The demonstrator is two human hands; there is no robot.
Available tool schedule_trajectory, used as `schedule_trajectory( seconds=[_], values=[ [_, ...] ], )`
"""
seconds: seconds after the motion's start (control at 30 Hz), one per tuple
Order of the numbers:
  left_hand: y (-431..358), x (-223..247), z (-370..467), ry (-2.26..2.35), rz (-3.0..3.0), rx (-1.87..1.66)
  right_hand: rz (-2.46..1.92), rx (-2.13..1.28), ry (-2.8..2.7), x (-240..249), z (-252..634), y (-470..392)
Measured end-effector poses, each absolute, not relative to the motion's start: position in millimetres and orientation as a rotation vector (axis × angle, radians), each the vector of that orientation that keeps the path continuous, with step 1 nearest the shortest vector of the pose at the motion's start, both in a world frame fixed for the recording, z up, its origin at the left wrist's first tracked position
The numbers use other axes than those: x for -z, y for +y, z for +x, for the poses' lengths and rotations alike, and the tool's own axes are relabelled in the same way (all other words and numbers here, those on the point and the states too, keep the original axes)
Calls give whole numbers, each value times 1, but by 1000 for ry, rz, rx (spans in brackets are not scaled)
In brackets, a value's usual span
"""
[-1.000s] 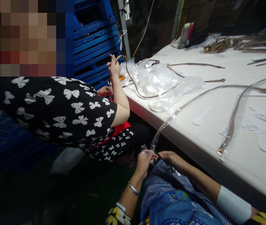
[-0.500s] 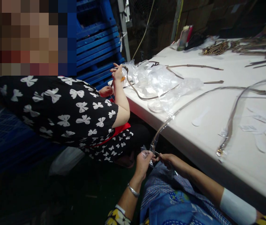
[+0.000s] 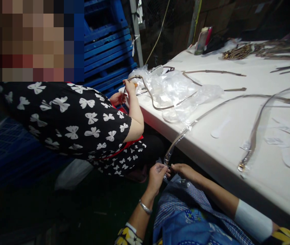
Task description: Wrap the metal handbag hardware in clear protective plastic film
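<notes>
A thin brown belt (image 3: pixel 175 144) in a clear plastic sleeve hangs over the table edge down to my hands. My left hand (image 3: pixel 158 175) is closed around its lower end, with crinkled plastic at the fingers. Just to the right, my right hand (image 3: pixel 184 171) is pinched close to the left fingertips. A thin bit shows between the two hands, too small to make out. Loose clear plastic (image 3: pixel 183 183) lies below the right hand over my lap. Another sleeved belt with a gold-coloured buckle (image 3: pixel 241 167) lies on the table to the right.
Beside me on the left, a co-worker's hand (image 3: pixel 129 86) handles a brown belt by a heap of clear bags (image 3: pixel 175 85). White paper tags (image 3: pixel 288 149) lie on the white table (image 3: pixel 226 160). Farther back are piled belts (image 3: pixel 239 51) and a bottle (image 3: pixel 201 41). Blue pallets (image 3: pixel 106 54) stand behind.
My right hand has shifted slightly left and up, closer to my left hand, which stays put. The co-worker's raised hand has come down a little with the belt.
</notes>
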State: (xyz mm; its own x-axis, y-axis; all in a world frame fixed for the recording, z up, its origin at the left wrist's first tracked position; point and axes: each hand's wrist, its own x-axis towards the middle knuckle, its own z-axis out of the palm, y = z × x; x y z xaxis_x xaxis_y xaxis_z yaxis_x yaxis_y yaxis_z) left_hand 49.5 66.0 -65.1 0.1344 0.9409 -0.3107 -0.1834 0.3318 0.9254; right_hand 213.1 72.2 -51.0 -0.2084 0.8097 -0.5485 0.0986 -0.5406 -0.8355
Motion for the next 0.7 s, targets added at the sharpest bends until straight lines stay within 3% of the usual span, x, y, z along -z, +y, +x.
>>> schedule_trajectory(
  seconds=[0.7],
  values=[
    [71,54,51,1151,858,-941,-1433,-1966,-977,48,214,75]
  ],
)
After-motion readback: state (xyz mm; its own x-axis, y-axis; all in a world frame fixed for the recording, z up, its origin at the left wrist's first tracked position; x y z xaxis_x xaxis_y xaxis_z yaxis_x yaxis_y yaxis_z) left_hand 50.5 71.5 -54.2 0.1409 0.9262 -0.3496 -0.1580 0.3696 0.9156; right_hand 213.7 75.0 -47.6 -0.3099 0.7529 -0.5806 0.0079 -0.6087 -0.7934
